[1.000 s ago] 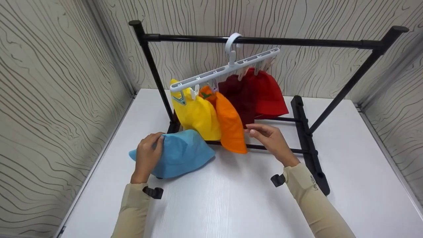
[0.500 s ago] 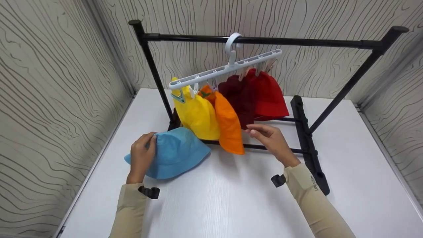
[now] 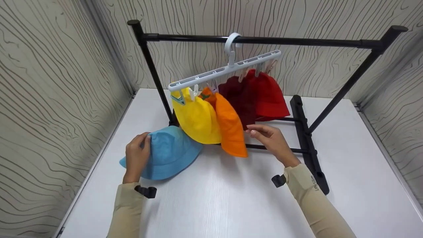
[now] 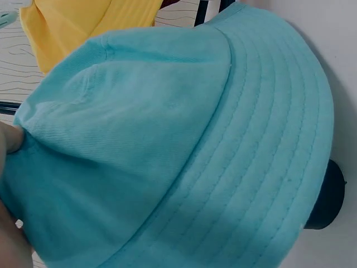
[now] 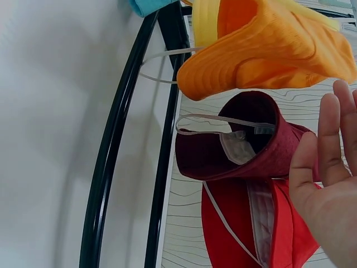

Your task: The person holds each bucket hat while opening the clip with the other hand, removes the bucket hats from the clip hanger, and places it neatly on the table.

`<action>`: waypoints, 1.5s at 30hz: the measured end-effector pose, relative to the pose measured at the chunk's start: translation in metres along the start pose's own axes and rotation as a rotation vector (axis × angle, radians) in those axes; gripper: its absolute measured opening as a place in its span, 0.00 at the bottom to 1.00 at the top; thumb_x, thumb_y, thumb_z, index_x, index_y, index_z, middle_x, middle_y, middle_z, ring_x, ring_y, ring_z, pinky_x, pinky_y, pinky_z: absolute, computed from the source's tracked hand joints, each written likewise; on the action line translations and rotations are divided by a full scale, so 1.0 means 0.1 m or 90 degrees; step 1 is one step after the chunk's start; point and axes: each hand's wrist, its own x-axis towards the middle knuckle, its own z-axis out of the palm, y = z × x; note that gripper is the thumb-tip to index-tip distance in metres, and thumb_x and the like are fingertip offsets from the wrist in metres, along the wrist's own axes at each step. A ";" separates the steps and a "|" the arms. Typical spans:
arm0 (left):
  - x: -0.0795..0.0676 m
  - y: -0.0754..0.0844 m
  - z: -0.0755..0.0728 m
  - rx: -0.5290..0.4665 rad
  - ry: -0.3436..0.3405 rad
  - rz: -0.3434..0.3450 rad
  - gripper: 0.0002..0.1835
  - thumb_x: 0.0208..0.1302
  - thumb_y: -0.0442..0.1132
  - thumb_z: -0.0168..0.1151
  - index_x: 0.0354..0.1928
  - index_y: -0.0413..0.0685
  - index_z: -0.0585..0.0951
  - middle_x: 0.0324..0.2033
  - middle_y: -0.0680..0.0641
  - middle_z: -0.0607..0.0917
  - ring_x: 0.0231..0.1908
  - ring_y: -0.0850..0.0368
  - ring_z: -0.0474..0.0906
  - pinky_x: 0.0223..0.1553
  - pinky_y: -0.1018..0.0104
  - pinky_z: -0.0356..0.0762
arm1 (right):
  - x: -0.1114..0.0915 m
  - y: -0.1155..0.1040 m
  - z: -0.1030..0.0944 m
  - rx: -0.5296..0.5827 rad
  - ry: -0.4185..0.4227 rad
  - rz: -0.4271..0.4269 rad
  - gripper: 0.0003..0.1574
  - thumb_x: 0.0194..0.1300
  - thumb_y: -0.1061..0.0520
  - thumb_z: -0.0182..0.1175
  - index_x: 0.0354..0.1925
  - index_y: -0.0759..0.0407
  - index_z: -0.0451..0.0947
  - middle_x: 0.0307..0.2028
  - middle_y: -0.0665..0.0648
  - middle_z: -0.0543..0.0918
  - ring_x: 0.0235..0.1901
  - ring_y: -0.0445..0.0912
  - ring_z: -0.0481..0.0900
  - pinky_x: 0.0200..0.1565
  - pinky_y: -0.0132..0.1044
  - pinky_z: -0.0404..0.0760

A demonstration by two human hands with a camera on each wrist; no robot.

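My left hand [image 3: 136,156] pinches the crown of a light blue bucket hat [image 3: 170,153], whose brim faces down and right just above the table. In the left wrist view the stitched brim [image 4: 273,111] fills much of the picture, and only part of the hand shows at the left edge. My right hand [image 3: 271,142] holds nothing; its fingers are loosely extended beside the maroon hat [image 3: 237,99] and the orange hat [image 3: 231,127]. Those two, a yellow hat [image 3: 198,120] and a red hat [image 3: 271,97] hang by clips from a white hanger [image 3: 211,74].
A black rack bar [image 3: 297,41] carries the hanger by its hook. The rack's black foot [image 3: 309,145] stands to the right, with low crossbars behind the hats. A white table [image 3: 211,205] lies in front, and patterned walls [image 3: 66,99] enclose the back and sides.
My left hand has moved left with the blue hat, drawing it away from the orange hat. The hanging hats sway slightly. My right hand stays nearly still.
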 end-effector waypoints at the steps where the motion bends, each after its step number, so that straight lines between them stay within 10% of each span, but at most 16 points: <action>1: 0.00 -0.01 0.00 0.000 0.002 0.000 0.10 0.63 0.36 0.55 0.40 0.38 0.81 0.35 0.42 0.83 0.40 0.49 0.80 0.43 0.56 0.76 | 0.00 0.00 0.00 0.000 0.000 0.001 0.25 0.60 0.46 0.58 0.52 0.57 0.76 0.47 0.61 0.80 0.45 0.46 0.77 0.50 0.31 0.74; 45: 0.23 -0.35 -0.07 0.014 0.075 -0.155 0.14 0.64 0.37 0.53 0.44 0.34 0.80 0.41 0.36 0.82 0.46 0.44 0.77 0.47 0.53 0.74 | -0.05 0.11 -0.12 0.013 0.031 0.014 0.22 0.59 0.46 0.58 0.49 0.54 0.78 0.44 0.56 0.81 0.43 0.49 0.77 0.49 0.32 0.75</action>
